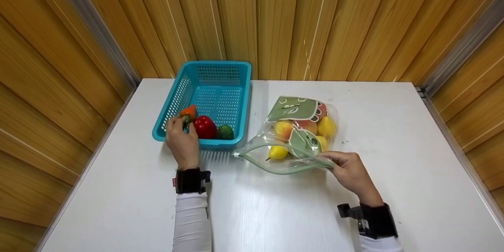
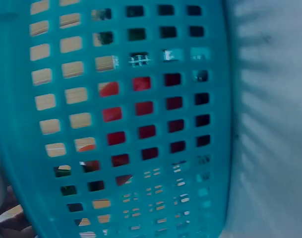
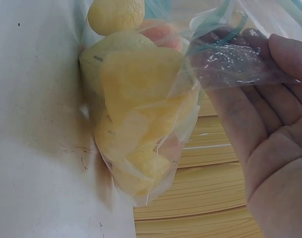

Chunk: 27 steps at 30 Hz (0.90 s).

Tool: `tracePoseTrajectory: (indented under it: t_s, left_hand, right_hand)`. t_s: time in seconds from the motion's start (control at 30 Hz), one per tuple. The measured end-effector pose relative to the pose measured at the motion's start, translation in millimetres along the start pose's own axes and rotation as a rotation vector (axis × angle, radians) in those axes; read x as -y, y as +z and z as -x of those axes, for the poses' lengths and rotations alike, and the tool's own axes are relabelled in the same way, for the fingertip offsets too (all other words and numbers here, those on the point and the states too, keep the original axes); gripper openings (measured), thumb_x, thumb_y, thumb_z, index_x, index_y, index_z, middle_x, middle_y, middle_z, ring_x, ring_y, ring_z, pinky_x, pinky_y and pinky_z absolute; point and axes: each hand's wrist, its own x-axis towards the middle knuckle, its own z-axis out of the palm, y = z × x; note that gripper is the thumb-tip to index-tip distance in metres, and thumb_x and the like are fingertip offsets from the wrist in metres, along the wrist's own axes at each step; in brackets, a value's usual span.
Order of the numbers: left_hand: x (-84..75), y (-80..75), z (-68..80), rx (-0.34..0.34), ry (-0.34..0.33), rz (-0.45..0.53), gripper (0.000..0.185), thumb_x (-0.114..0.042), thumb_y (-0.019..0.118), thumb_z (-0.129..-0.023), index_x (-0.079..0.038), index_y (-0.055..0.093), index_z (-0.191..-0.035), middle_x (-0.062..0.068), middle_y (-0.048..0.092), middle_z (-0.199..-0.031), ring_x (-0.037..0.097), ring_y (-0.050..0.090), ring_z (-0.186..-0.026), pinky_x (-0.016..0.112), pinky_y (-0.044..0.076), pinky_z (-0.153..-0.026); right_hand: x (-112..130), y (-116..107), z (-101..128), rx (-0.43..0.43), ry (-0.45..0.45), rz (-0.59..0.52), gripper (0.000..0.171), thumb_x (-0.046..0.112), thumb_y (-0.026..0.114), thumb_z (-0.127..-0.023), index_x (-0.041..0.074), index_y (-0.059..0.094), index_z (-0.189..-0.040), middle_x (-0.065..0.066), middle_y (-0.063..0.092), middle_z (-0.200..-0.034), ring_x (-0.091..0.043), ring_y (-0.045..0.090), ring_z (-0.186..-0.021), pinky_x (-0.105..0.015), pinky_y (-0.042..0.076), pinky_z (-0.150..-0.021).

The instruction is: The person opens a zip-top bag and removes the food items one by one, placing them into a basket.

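A clear plastic bag (image 1: 296,136) with a green printed label lies on the white table (image 1: 393,145), right of centre, its open mouth facing the near side. Inside it are yellow and reddish fruits, among them a yellow pear (image 1: 277,152) close to the mouth. The right hand (image 1: 348,171) reaches in from the near right and pinches the near right corner of the bag's mouth between thumb and fingers, holding the zip edge up so the mouth stays spread. In the right wrist view the fingers (image 3: 284,54) are pressed against the clear film, with the yellow fruit showing through the plastic just beyond them.

To the left of the bag stands a blue basket (image 1: 212,71) with perforated walls, its far end close to the wooden wall. The left hand (image 1: 182,141) rests over the basket's near left corner, the forearm stretched straight out from the near side, fingers curled around the green end of an orange carrot (image 1: 188,112) inside the basket. Just to the right of the carrot sit a red pepper (image 1: 204,126) and, beside that, a dark green vegetable (image 1: 225,132), both against the near wall. The left wrist view shows only the basket's mesh, blurred, with red behind the holes.

Both wrists wear black straps over white sleeves.
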Motion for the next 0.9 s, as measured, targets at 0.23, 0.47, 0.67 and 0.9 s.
tracePoseTrajectory:
  t_s: [0.23,0.47,0.67,0.9]
  left_hand:
    - [-1.7,0.2,-0.4,0.152,-0.041,-0.146,0.033,-0.005,0.069,-0.098,0.014,0.066,-0.125,0.025,0.06,-0.137,0.04,0.057,-0.124,0.051,0.048,-0.109]
    - [-2.1,-0.2,0.1,0.164,0.013,-0.165,0.028,-0.003,0.066,-0.097,0.017,0.069,-0.116,0.028,0.067,-0.113,0.04,0.062,-0.102,0.051,0.055,-0.092]
    - [-7.2,-3.0,1.3,0.207,0.004,-0.144,0.026,-0.006,0.065,-0.099,0.016,0.069,-0.112,0.026,0.065,-0.105,0.037,0.059,-0.095,0.047,0.054,-0.085]
    - [-37.5,-8.7,9.6,0.251,0.198,-0.042,0.017,-0.004,0.068,-0.095,0.009,0.075,-0.103,0.022,0.072,-0.102,0.036,0.066,-0.092,0.046,0.057,-0.083]
  right_hand:
    - [-1,0,0,0.005,0.016,0.007,0.014,-0.011,0.07,-0.089,-0.012,0.076,-0.102,-0.006,0.078,-0.094,0.004,0.064,-0.082,-0.012,0.052,-0.07]
    - [-2,-1,1,0.013,-0.009,0.008,0.014,-0.01,0.069,-0.09,-0.011,0.076,-0.102,-0.006,0.079,-0.094,0.004,0.067,-0.085,-0.013,0.053,-0.071]
    - [-2,0,1,0.008,-0.027,0.023,0.014,-0.011,0.069,-0.089,-0.011,0.076,-0.102,-0.009,0.078,-0.094,0.004,0.066,-0.084,-0.012,0.052,-0.069]
    - [-1,1,1,-0.005,-0.023,0.019,0.014,-0.011,0.07,-0.089,-0.011,0.076,-0.101,-0.005,0.078,-0.095,0.004,0.066,-0.086,-0.012,0.052,-0.071]
